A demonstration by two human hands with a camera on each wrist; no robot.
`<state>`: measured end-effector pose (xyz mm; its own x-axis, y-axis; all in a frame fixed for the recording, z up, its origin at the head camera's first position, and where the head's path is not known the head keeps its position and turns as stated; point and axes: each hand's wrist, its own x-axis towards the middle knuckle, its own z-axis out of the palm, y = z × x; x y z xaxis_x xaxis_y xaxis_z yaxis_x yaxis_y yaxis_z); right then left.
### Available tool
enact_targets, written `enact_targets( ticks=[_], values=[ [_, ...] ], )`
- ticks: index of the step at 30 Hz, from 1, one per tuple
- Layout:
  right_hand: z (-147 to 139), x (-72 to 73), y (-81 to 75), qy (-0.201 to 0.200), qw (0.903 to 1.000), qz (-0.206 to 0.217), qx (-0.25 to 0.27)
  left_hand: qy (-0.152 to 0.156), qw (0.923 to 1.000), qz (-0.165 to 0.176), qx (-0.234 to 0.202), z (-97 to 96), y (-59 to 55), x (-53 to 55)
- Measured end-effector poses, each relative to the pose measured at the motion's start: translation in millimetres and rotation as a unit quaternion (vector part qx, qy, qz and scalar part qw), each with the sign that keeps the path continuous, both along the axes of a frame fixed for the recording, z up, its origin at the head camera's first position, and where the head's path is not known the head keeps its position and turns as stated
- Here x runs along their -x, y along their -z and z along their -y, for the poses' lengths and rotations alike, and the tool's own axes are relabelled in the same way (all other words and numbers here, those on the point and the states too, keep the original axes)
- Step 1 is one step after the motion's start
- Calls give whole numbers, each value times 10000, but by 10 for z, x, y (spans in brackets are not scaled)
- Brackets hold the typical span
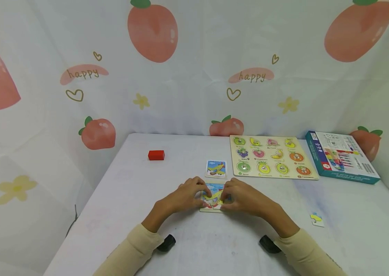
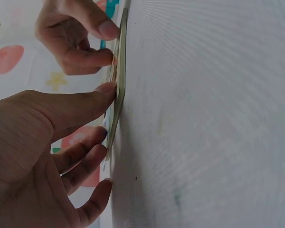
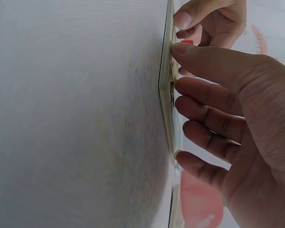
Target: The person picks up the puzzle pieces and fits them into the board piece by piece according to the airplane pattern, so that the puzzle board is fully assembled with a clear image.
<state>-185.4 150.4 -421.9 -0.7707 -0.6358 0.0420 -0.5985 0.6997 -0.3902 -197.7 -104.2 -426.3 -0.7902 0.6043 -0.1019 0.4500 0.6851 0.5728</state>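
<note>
A small jigsaw puzzle [image 1: 210, 210] with a yellow airplane picture lies in its shallow tray on the table. My left hand [image 1: 191, 194] is at its left side, thumb and index finger bent about a puzzle piece. At the right side, my right hand [image 1: 242, 196] has thumb and index finger on another piece, its fingers covering part of the picture. Both thumbs sit near the tray's front edge [image 2: 122, 71] in the wrist views. Just behind lies a matching airplane picture card [image 1: 216, 169]. A loose puzzle piece [image 1: 316, 219] in yellow and blue lies apart, to the right.
A fruit puzzle board [image 1: 273, 157] lies at the back right, beside a teal-edged box [image 1: 347, 156]. Toward the back left is a red block [image 1: 156, 155]. A white cloth with peaches hangs behind the table. Black wrist devices [image 1: 166, 243] sit below the sleeves.
</note>
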Motion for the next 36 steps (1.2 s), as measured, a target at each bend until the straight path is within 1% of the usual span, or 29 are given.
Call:
enact_targets(
  ticks=[15,21,26,36],
  values=[
    [-9,-4,16,-164,9999,-32,41,19,10000,-3,2,4,-17,-10],
    [-10,-8,1,-123,9999,-67,-25,12,10000,12,-26,1,-16,-2],
    [-12,-12,-11,-86,10000,0,32,1,10000,39,-25,1,-18,-4],
    [-13,0,17,-240,9997,34,72,31,10000,-13,22,-4,-43,-29]
  ],
)
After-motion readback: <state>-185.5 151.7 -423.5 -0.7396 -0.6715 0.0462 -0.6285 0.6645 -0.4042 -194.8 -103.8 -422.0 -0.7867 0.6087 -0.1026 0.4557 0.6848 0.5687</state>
